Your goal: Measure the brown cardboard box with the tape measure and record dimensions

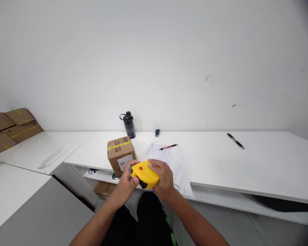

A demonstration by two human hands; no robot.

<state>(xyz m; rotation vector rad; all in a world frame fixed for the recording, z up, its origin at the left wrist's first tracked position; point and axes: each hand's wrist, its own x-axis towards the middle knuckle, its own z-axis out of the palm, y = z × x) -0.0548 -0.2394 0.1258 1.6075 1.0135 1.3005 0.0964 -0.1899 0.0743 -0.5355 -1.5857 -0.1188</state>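
Observation:
Both my hands hold a yellow tape measure [144, 174] with a red button, just in front of the white table's [246, 160] near edge. My left hand [127, 182] grips its left side, thumb on the yellow case. My right hand [164, 177] is wrapped over its right side and top. A small cardboard box [120, 154] with yellow tape and a white label stands on the table just behind my left hand. White paper sheets [174, 164] lie behind my right hand.
A red-and-black pen [168, 147] lies on the sheets, a black marker [235, 140] further right. A dark water bottle [129, 125] and a small dark object [157, 132] stand by the wall. Stacked cardboard boxes [10, 128] sit far left on another white table [36, 150].

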